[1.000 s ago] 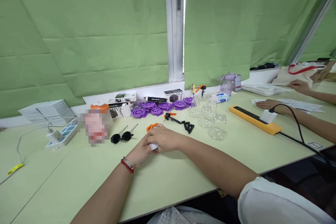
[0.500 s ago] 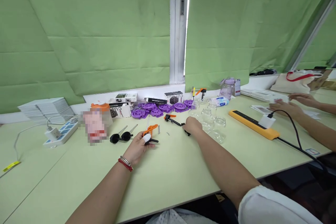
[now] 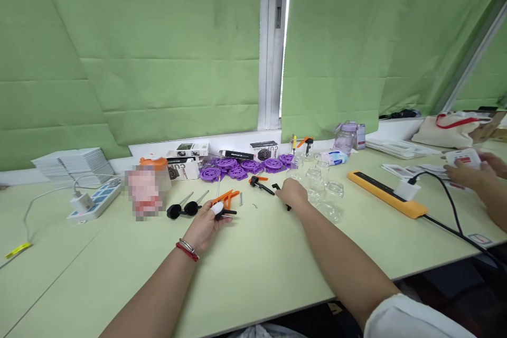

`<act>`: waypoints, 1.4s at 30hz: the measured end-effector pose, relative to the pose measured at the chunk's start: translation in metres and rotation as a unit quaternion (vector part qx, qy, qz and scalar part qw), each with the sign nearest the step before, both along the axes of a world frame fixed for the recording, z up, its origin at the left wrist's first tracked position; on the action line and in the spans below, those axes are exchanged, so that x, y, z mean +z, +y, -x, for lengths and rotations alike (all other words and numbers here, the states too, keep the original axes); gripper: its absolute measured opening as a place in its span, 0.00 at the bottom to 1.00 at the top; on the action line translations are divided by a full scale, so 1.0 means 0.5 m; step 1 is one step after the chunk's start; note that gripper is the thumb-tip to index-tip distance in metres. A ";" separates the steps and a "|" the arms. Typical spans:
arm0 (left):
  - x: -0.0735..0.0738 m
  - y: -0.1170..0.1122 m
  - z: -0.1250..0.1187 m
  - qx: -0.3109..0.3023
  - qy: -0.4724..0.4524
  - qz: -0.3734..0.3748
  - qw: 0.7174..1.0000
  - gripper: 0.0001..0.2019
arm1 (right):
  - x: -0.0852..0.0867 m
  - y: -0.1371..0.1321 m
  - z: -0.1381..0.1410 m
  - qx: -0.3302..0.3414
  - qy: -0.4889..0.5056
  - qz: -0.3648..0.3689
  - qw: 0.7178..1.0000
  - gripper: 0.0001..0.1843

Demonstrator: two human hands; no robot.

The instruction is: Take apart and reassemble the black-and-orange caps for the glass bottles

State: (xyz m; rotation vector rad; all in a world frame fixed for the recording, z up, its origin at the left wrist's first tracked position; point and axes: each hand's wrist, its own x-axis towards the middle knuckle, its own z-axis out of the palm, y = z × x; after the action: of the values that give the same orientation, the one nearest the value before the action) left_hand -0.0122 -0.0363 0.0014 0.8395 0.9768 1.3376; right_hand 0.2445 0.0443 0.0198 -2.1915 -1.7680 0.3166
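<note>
My left hand [image 3: 205, 224] is closed on an orange and black clamp-like part [image 3: 228, 199], its orange arms angled up past a white-wrapped fingertip. To the right, my right hand [image 3: 292, 194] grips a small black part [image 3: 276, 187] that sticks out on both sides of the fingers; its full shape is hidden. Just left of that hand lies another black and orange clamp-like piece [image 3: 261, 185] with a long black stem. Between the hands are a silver screw [image 3: 241, 198] and tiny metal bits [image 3: 255, 206]. Two black round pieces with metal rods [image 3: 191, 208] rest beside my left hand.
Purple wheel-shaped pieces [image 3: 238, 172] lie heaped before printed boxes [image 3: 264, 152]. Clear glass jars [image 3: 335, 190] stand beyond my right hand, near a yellow power strip [image 3: 386, 194]. A white power strip [image 3: 95, 202] is at left. A co-worker's hands [image 3: 471, 173] handle a white card.
The orange arms in my left hand have spread and tilted. My right hand has turned the black part, and more of it shows. The co-worker's hands have moved right, raising a white card.
</note>
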 end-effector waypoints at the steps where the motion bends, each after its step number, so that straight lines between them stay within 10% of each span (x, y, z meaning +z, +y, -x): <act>1: 0.001 0.000 0.001 0.005 -0.001 0.001 1.000 0.05 | 0.006 -0.010 0.005 0.032 0.000 -0.019 0.999 0.10; 6: 0.006 -0.002 0.006 0.003 -0.012 -0.010 1.000 0.06 | 0.015 -0.072 0.058 0.308 0.002 -0.091 0.947 0.08; 10: 0.006 -0.006 0.005 -0.030 -0.018 -0.016 0.999 0.07 | 0.001 -0.097 0.100 0.405 -0.030 -0.110 0.907 0.06; 22: -0.001 -0.011 0.006 -0.093 0.081 -0.049 0.991 0.23 | -0.027 -0.104 0.109 0.425 0.040 -0.079 0.901 0.07; 42: -0.016 -0.002 0.001 -0.005 0.192 -0.085 0.978 0.15 | -0.018 -0.124 0.115 0.448 0.094 -0.070 0.886 0.11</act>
State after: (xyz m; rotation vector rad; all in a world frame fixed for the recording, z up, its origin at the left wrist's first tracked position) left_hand -0.0127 -0.0373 -0.0064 1.2656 1.1625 1.2881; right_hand 0.1869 -0.0179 0.0108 -1.0631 -2.4692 0.5457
